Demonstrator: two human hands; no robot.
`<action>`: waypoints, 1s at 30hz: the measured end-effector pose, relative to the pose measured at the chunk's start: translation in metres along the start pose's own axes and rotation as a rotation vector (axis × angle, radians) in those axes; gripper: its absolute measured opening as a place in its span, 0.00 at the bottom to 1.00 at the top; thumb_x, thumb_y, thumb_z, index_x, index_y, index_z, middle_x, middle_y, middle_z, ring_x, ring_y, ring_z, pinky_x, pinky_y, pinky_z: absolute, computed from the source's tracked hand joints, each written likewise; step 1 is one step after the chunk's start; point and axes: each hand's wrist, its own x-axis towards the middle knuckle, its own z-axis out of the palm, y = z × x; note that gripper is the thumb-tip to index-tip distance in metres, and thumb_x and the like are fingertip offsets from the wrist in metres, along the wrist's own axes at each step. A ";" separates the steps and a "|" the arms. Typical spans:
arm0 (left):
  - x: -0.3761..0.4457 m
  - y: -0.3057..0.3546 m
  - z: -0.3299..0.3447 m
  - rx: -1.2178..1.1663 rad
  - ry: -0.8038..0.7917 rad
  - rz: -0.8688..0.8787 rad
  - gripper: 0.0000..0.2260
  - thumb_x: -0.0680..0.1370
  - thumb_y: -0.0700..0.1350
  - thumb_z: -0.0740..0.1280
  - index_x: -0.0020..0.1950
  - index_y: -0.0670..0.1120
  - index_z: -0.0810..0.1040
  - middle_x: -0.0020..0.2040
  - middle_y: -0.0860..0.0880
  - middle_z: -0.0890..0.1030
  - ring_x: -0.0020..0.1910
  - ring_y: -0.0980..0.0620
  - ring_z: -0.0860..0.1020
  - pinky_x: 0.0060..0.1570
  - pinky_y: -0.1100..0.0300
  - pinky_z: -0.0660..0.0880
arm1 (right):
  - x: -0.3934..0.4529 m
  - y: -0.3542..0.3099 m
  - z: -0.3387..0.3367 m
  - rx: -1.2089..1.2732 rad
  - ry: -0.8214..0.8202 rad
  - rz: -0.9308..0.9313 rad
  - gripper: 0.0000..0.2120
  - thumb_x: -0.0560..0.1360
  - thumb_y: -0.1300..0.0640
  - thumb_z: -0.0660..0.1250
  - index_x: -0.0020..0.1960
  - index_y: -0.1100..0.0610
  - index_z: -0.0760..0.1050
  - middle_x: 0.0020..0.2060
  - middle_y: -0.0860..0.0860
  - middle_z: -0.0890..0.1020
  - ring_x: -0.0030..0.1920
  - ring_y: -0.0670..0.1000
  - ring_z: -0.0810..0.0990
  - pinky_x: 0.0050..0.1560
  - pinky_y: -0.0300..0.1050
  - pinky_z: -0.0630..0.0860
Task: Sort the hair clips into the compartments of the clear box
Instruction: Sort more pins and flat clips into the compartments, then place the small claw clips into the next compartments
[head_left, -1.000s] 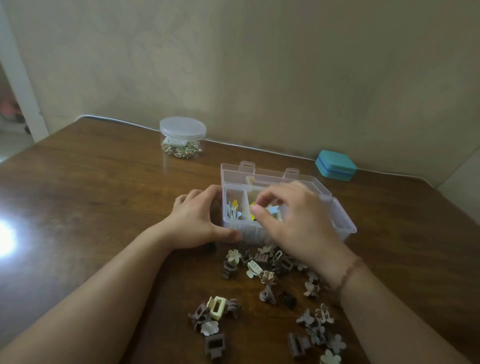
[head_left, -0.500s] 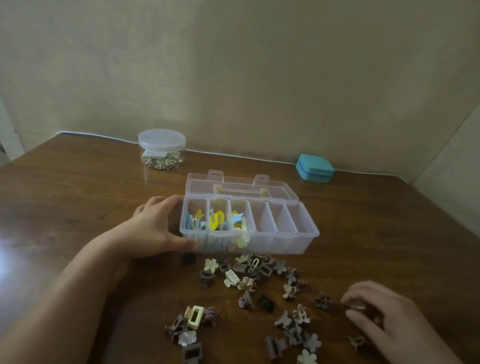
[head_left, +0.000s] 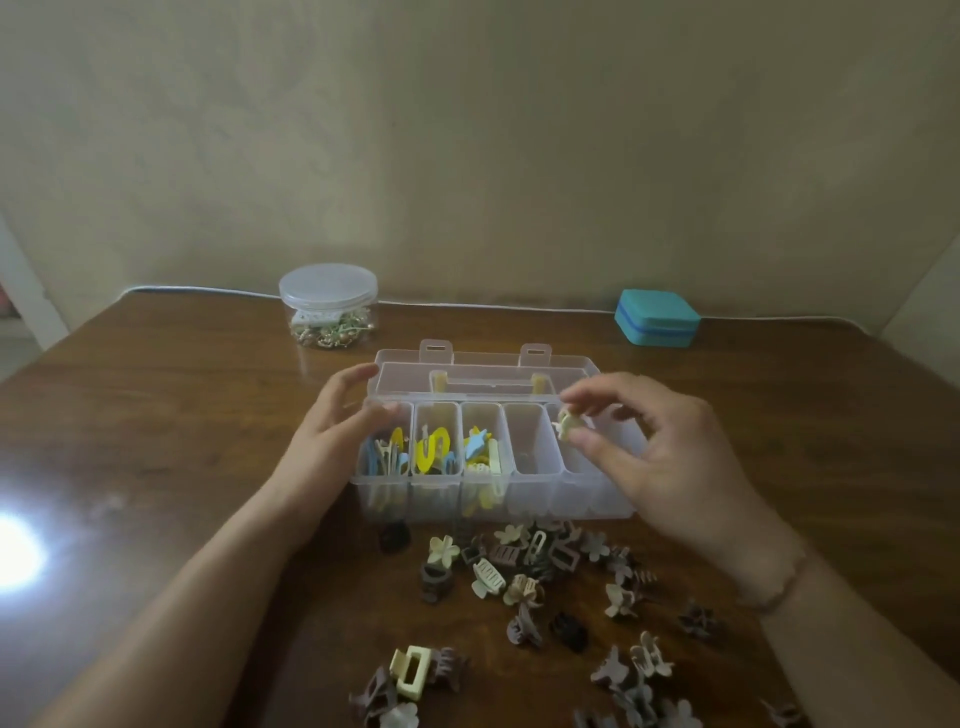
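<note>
I am holding a small cream flower clip pinched between thumb and forefinger of my right hand, which half a second ago was down at about 4 o'clock in the loose pile on the table; it is now hovering over the right-hand end of the clear box, above the fifth compartment from the left. So a pick is done and a drop is pending. My left hand is resting at the box's 9 o'clock end, fingers loosely curved against the wall, steadying rather than clamping; it is no longer wrapped as tightly as it was. The three left compartments are holding the yellow and blue clips; the fourth looks nearly empty. I am judging that the neutral claw clips are starting a fresh compartment. Many remain at 6 o'clock of the box, so sorting is far from finished. The round jar is sitting at 11 o'clock, the teal case at 1 o'clock.
</note>
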 end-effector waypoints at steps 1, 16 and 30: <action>0.001 -0.001 0.000 -0.003 0.007 -0.001 0.28 0.68 0.56 0.69 0.68 0.60 0.71 0.57 0.52 0.82 0.56 0.53 0.80 0.54 0.51 0.75 | 0.002 0.003 0.007 0.008 -0.021 0.012 0.12 0.72 0.56 0.72 0.53 0.43 0.78 0.48 0.37 0.80 0.54 0.38 0.77 0.52 0.26 0.71; 0.014 -0.016 -0.005 -0.071 0.069 0.119 0.12 0.73 0.43 0.64 0.53 0.50 0.82 0.48 0.39 0.85 0.54 0.38 0.82 0.61 0.35 0.73 | -0.023 -0.004 -0.021 -0.161 -0.430 -0.257 0.11 0.72 0.44 0.63 0.51 0.42 0.80 0.42 0.34 0.81 0.43 0.33 0.80 0.41 0.31 0.78; 0.012 -0.013 -0.004 -0.074 0.081 0.153 0.13 0.71 0.41 0.63 0.53 0.46 0.81 0.46 0.41 0.85 0.48 0.43 0.83 0.48 0.50 0.75 | -0.025 0.007 0.004 -0.419 -0.454 -0.285 0.13 0.74 0.40 0.61 0.56 0.39 0.75 0.46 0.34 0.79 0.46 0.38 0.78 0.43 0.40 0.77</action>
